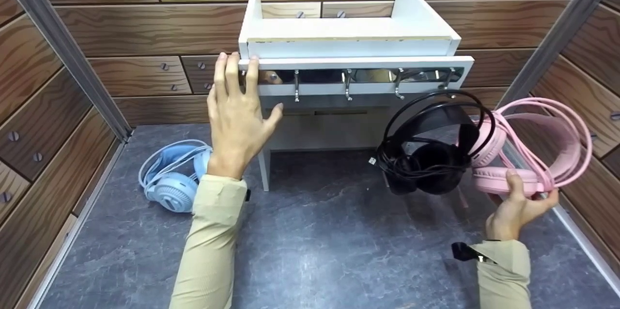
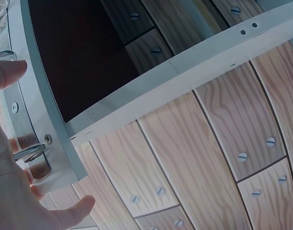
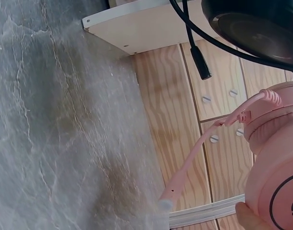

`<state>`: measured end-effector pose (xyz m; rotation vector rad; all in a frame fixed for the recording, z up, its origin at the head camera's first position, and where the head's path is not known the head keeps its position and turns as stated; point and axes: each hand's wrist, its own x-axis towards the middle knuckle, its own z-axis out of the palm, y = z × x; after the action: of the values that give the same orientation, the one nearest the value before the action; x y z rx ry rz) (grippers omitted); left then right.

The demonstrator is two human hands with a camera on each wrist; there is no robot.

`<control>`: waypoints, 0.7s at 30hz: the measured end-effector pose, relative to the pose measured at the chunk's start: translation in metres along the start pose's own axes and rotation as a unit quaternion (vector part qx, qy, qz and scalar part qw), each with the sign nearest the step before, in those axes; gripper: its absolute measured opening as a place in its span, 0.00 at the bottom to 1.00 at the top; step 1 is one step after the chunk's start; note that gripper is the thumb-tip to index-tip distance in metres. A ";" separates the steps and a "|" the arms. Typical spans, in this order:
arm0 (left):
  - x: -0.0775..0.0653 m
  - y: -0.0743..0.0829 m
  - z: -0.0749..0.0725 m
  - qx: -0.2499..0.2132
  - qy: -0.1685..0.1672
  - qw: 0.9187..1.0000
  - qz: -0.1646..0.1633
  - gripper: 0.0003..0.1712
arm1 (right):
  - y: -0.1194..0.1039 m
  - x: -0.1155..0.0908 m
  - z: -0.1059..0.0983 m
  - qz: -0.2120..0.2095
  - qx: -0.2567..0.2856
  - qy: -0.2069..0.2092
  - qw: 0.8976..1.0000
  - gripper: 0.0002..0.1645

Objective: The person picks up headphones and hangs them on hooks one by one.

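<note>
A white shelf rack (image 1: pixel 353 48) with a row of metal hooks (image 1: pixel 348 84) along its front board stands at the back. At the board's left end, my left hand (image 1: pixel 237 117) rests with fingers stretched up over the edge and thumb out to the side. My right hand (image 1: pixel 514 212) holds pink headphones (image 1: pixel 506 180) by the lower ear cup, thumb on top and fingers underneath. Just left of them, black headphones (image 1: pixel 438 168) hang at the rack's right end hook, overlapping the pink pair in the head view. Their black cable (image 3: pixel 201 62) dangles below.
Light blue headphones (image 1: pixel 172 195) lie on the grey marbled surface (image 1: pixel 310 251) at the left, partly behind my left wrist. Wood-patterned panels (image 1: pixel 116 28) with metal frame posts (image 1: pixel 557 33) enclose the back and sides. A pink cable (image 3: pixel 189 165) trails from the pink headphones.
</note>
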<state>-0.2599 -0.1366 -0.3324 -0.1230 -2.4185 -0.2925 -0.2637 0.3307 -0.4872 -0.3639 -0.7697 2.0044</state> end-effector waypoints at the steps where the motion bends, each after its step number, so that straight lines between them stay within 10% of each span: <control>1: 0.000 0.000 0.000 -0.001 0.000 1.000 0.000 0.51 | 0.000 0.000 0.000 -0.002 0.007 0.000 1.000 0.46; 21: 0.000 0.000 0.001 -0.001 0.000 1.000 -0.002 0.52 | -0.006 0.000 -0.004 -0.006 0.027 0.007 1.000 0.43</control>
<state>-0.2601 -0.1363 -0.3329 -0.1190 -2.4194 -0.2959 -0.2575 0.3342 -0.4865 -0.3418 -0.7062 2.0042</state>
